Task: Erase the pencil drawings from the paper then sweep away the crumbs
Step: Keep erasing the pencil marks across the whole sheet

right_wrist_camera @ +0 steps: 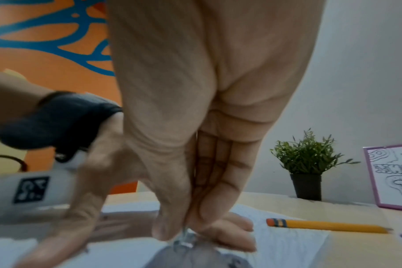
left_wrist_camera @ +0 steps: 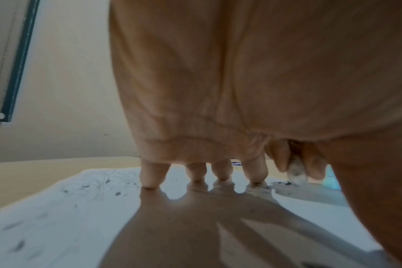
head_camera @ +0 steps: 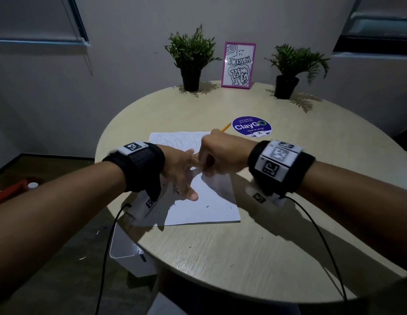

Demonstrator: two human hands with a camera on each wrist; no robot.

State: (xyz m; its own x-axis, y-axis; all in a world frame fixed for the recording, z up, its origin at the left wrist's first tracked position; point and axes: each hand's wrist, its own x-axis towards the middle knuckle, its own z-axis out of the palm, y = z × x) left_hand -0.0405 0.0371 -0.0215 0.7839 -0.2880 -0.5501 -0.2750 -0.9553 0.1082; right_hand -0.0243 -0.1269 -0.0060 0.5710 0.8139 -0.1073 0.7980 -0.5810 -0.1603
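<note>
A white sheet of paper [head_camera: 207, 208] with faint pencil scribbles lies in the middle of the round table [head_camera: 266, 246]. My left hand [head_camera: 182, 176] lies flat on the sheet with spread straight fingers [left_wrist_camera: 151, 177] pressing it down. Just right of it, my right hand [head_camera: 217, 155] pinches a small grey-smudged eraser [right_wrist_camera: 184, 239] [left_wrist_camera: 296, 175] between thumb and fingers, its tip down on the paper. Dark eraser crumbs [left_wrist_camera: 117, 193] dot the sheet around my left fingers and near its front edge [head_camera: 207, 206].
A yellow pencil [right_wrist_camera: 328, 225] [head_camera: 226, 127] lies beyond the paper beside a round blue sticker [head_camera: 251, 126]. Two potted plants [head_camera: 191, 62] [head_camera: 291, 69] and a pink-framed drawing [head_camera: 238, 64] stand at the table's far edge. A white bin [head_camera: 134, 251] sits below the table's left rim.
</note>
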